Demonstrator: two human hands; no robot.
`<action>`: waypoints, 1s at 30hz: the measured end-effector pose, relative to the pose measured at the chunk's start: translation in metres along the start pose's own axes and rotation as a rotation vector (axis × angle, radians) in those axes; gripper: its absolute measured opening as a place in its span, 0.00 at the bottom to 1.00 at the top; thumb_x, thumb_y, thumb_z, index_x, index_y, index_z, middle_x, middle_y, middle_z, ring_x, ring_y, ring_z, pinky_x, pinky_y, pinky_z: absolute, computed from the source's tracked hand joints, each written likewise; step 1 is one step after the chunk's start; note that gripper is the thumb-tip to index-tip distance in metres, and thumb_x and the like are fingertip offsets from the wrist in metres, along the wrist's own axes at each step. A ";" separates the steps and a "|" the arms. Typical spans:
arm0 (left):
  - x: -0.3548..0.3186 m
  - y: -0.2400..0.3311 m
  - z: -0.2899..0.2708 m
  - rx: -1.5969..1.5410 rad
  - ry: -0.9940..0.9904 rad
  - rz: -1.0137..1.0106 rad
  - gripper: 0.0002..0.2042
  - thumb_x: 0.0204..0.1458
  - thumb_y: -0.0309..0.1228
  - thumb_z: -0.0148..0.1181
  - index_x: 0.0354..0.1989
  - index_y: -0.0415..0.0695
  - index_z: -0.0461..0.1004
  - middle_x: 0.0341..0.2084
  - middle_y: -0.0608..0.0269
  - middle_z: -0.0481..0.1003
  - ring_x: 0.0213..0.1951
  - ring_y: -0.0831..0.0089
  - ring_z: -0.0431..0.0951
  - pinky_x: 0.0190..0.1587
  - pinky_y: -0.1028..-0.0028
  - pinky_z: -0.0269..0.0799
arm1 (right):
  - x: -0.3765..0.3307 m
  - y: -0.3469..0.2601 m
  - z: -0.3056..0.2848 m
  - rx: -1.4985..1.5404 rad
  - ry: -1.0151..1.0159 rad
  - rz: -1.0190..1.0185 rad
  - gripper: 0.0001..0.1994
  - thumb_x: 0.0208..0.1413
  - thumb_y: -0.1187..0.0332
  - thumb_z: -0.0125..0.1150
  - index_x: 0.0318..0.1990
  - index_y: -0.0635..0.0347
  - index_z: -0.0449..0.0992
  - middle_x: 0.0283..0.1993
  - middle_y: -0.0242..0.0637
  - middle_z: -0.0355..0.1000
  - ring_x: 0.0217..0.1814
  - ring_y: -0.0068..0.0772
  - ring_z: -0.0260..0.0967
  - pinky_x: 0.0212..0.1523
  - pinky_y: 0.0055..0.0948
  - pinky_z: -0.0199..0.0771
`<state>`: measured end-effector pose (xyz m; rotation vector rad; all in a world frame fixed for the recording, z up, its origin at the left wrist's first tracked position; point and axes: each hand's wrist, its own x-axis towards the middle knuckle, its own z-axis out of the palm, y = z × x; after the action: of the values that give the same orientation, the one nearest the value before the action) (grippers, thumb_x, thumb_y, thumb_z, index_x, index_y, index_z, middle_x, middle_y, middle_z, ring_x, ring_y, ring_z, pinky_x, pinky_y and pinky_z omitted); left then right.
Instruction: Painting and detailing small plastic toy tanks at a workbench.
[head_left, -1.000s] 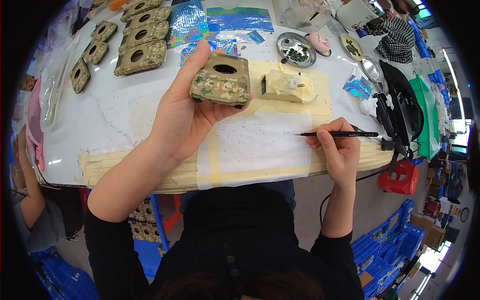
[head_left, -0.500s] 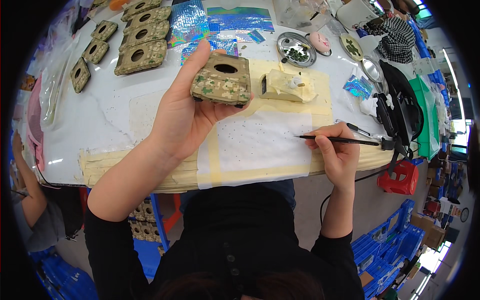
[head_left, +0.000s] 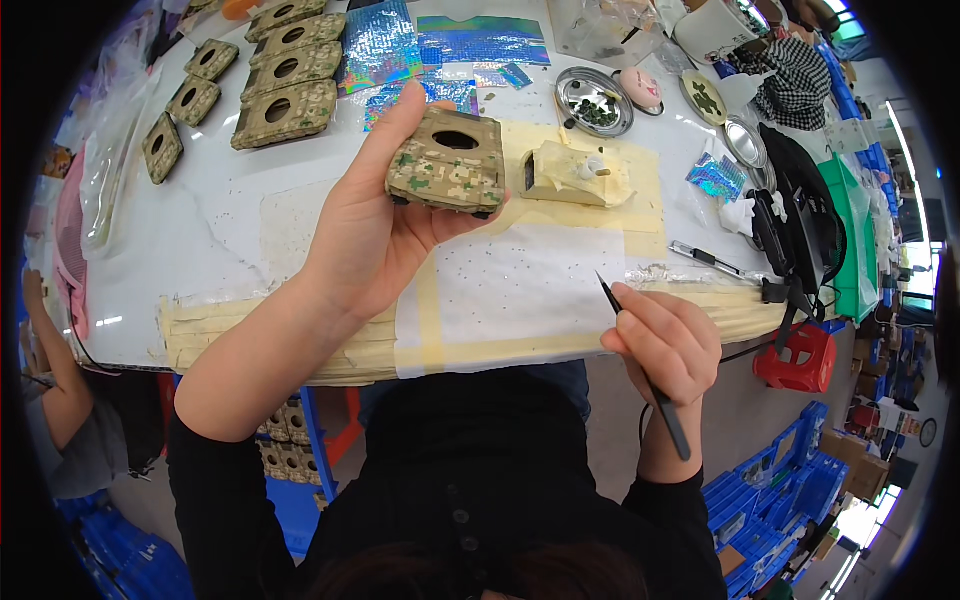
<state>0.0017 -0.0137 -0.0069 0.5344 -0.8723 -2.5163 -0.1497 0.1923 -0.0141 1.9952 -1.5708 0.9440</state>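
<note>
My left hand (head_left: pixel 365 215) grips a camouflage model vehicle hull (head_left: pixel 447 165), with the thumb along its left side and the fingers underneath. A dark round hole opens in the hull's top. Lower right, my right hand (head_left: pixel 665 345) is closed round black pointed tweezers (head_left: pixel 667 415). Their tip points up and away, over the right part of a white sheet (head_left: pixel 510 315) scattered with tiny dark specks. The tip is apart from the hull. Beyond the sheet, right of the hull, sits a block wrapped in cream tape (head_left: pixel 578 172).
More camouflage hulls (head_left: pixel 285 105) stand at the far left. Shiny holographic sheets (head_left: pixel 380 45) lie at the back. A metal dish (head_left: pixel 594 102) holds small green pieces. To the right are a pen (head_left: pixel 712 260), a black bag (head_left: pixel 815 215) and a green tray (head_left: pixel 850 240). Another person's arm (head_left: pixel 60 370) shows at left.
My right hand has turned the tweezers from nearly level to steep, their rear end now toward me. The hand has dropped slightly. My left hand and the hull have barely moved.
</note>
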 end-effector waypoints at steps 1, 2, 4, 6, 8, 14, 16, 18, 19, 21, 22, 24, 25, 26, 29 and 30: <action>0.000 0.000 0.000 -0.003 0.000 0.000 0.21 0.60 0.47 0.41 0.52 0.45 0.63 0.46 0.48 0.70 0.35 0.65 0.79 0.36 0.75 0.80 | 0.003 -0.004 0.001 -0.044 0.012 -0.047 0.10 0.49 0.68 0.64 0.32 0.61 0.69 0.32 0.40 0.75 0.26 0.30 0.73 0.21 0.21 0.72; 0.001 0.000 0.001 -0.010 -0.002 -0.007 0.20 0.60 0.47 0.41 0.52 0.45 0.63 0.46 0.49 0.71 0.35 0.65 0.79 0.36 0.75 0.80 | 0.006 -0.009 0.000 -0.087 0.025 -0.093 0.10 0.50 0.67 0.64 0.32 0.61 0.68 0.32 0.40 0.75 0.26 0.29 0.73 0.22 0.21 0.72; 0.000 0.000 0.001 -0.023 -0.002 -0.016 0.20 0.60 0.47 0.41 0.51 0.46 0.63 0.45 0.50 0.71 0.35 0.65 0.79 0.35 0.75 0.80 | 0.012 -0.019 -0.004 -0.110 -0.036 -0.102 0.10 0.52 0.67 0.61 0.33 0.59 0.65 0.35 0.40 0.74 0.28 0.28 0.73 0.23 0.20 0.75; -0.001 0.000 0.001 -0.018 0.001 -0.010 0.20 0.60 0.48 0.41 0.50 0.45 0.64 0.45 0.51 0.72 0.34 0.66 0.79 0.35 0.75 0.79 | 0.016 -0.024 -0.002 -0.109 -0.030 -0.127 0.10 0.52 0.68 0.60 0.33 0.58 0.64 0.35 0.40 0.74 0.29 0.28 0.73 0.24 0.21 0.76; 0.000 0.000 0.003 -0.007 0.011 -0.010 0.21 0.59 0.49 0.42 0.50 0.45 0.64 0.44 0.52 0.72 0.33 0.67 0.79 0.34 0.75 0.79 | 0.018 -0.024 0.001 -0.110 -0.026 -0.154 0.10 0.53 0.67 0.59 0.32 0.57 0.63 0.35 0.40 0.74 0.30 0.28 0.73 0.26 0.21 0.77; -0.001 0.000 0.005 0.012 0.028 -0.014 0.23 0.57 0.50 0.45 0.50 0.44 0.64 0.43 0.55 0.73 0.32 0.67 0.79 0.33 0.74 0.79 | 0.030 -0.023 0.004 -0.035 0.020 -0.149 0.10 0.53 0.65 0.60 0.33 0.57 0.64 0.35 0.40 0.74 0.32 0.30 0.73 0.27 0.21 0.77; -0.003 0.000 0.005 0.013 0.028 -0.019 0.23 0.57 0.51 0.45 0.50 0.44 0.64 0.42 0.55 0.73 0.32 0.67 0.79 0.33 0.74 0.79 | 0.035 -0.017 0.005 0.118 0.123 -0.041 0.10 0.53 0.64 0.61 0.35 0.58 0.67 0.36 0.41 0.75 0.34 0.35 0.73 0.30 0.25 0.75; -0.005 0.000 0.004 0.016 0.041 -0.011 0.23 0.57 0.51 0.45 0.50 0.44 0.64 0.42 0.56 0.73 0.33 0.66 0.78 0.34 0.73 0.79 | 0.048 -0.011 0.002 0.259 0.153 0.084 0.10 0.53 0.64 0.61 0.36 0.58 0.68 0.36 0.41 0.75 0.36 0.37 0.73 0.33 0.29 0.74; -0.004 0.000 0.005 0.009 0.038 -0.023 0.23 0.57 0.51 0.45 0.50 0.44 0.64 0.42 0.56 0.73 0.33 0.66 0.78 0.34 0.73 0.79 | 0.055 -0.010 0.003 0.337 0.177 0.148 0.08 0.53 0.66 0.60 0.36 0.58 0.69 0.36 0.41 0.76 0.37 0.39 0.73 0.36 0.30 0.73; -0.005 0.001 0.009 0.003 0.029 -0.033 0.22 0.57 0.51 0.44 0.50 0.45 0.64 0.40 0.57 0.73 0.34 0.67 0.78 0.36 0.72 0.78 | 0.068 -0.007 0.007 0.518 0.184 0.247 0.05 0.55 0.73 0.57 0.36 0.62 0.69 0.36 0.43 0.75 0.41 0.40 0.72 0.44 0.31 0.69; -0.005 0.001 0.010 0.001 0.027 -0.036 0.22 0.58 0.51 0.44 0.50 0.45 0.64 0.40 0.58 0.73 0.34 0.67 0.78 0.36 0.72 0.78 | 0.072 -0.006 0.013 0.619 0.207 0.301 0.04 0.55 0.74 0.57 0.35 0.63 0.69 0.36 0.44 0.74 0.42 0.39 0.72 0.44 0.31 0.69; -0.005 0.002 0.011 -0.002 0.022 -0.043 0.22 0.58 0.51 0.43 0.49 0.45 0.64 0.39 0.59 0.73 0.34 0.67 0.78 0.37 0.72 0.78 | 0.079 -0.007 0.025 0.822 0.251 0.407 0.04 0.55 0.75 0.55 0.35 0.66 0.68 0.36 0.46 0.73 0.42 0.39 0.72 0.45 0.31 0.69; -0.006 0.002 0.010 -0.002 0.026 -0.046 0.22 0.58 0.50 0.43 0.49 0.46 0.64 0.39 0.59 0.73 0.34 0.68 0.78 0.37 0.71 0.78 | 0.082 -0.005 0.024 0.813 0.171 0.442 0.05 0.56 0.76 0.54 0.36 0.68 0.66 0.37 0.46 0.70 0.43 0.36 0.72 0.46 0.30 0.69; -0.007 0.003 0.010 -0.002 0.030 -0.049 0.22 0.58 0.50 0.43 0.49 0.46 0.64 0.39 0.59 0.73 0.34 0.68 0.78 0.37 0.71 0.78 | 0.084 -0.005 0.027 0.904 0.176 0.485 0.05 0.56 0.76 0.53 0.36 0.68 0.65 0.37 0.46 0.70 0.42 0.34 0.71 0.46 0.28 0.70; -0.007 0.003 0.010 -0.005 0.041 -0.049 0.21 0.58 0.50 0.43 0.49 0.46 0.63 0.39 0.60 0.73 0.35 0.69 0.78 0.38 0.71 0.78 | 0.089 -0.002 0.036 0.916 0.143 0.531 0.09 0.61 0.69 0.45 0.36 0.69 0.62 0.34 0.47 0.68 0.38 0.40 0.74 0.39 0.31 0.79; -0.007 0.003 0.010 -0.006 0.044 -0.047 0.21 0.58 0.50 0.43 0.49 0.46 0.63 0.39 0.60 0.72 0.35 0.69 0.78 0.38 0.71 0.78 | 0.091 -0.002 0.037 0.930 0.139 0.546 0.09 0.61 0.69 0.45 0.36 0.70 0.62 0.35 0.47 0.68 0.38 0.40 0.74 0.40 0.32 0.79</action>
<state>0.0032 -0.0071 0.0037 0.6129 -0.8447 -2.5381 -0.1268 0.1068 0.0279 1.9355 -1.8125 2.3079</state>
